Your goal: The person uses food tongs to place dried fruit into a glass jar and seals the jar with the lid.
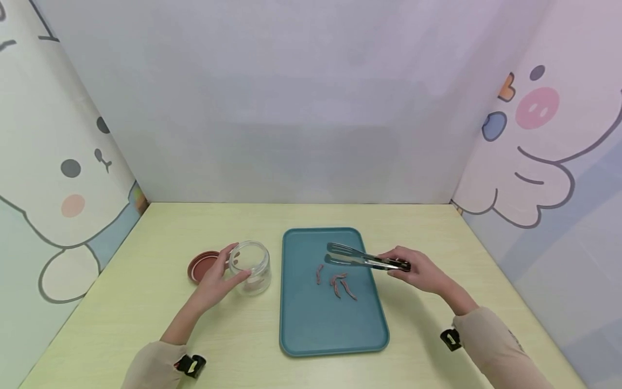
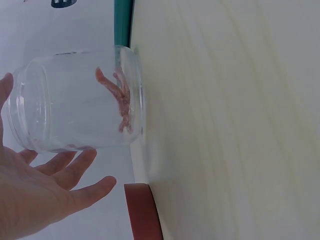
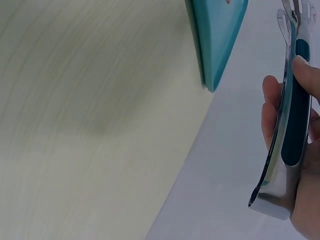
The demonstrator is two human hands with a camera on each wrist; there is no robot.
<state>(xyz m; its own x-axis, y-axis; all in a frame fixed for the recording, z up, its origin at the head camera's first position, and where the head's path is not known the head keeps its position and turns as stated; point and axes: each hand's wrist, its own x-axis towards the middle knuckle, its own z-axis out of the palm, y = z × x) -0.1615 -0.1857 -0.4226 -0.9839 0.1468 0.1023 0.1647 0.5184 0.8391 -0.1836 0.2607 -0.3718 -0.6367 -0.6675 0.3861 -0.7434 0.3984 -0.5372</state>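
My left hand grips a clear glass jar near its rim, thumb on the near side and fingers on the far side. In the left wrist view the jar stands upright on the table, with a few pinkish-brown strips at its bottom. My right hand holds metal tongs by their dark grips. The tongs' tips are apart over the far right part of a blue-green tray, with nothing between them. Several thin pinkish strips lie mid-tray, nearer me than the tips.
A round red-brown lid lies on the table just left of the jar, partly behind my left hand. The pale wooden table ends at a plain back wall. Printed cartoon panels stand at both sides.
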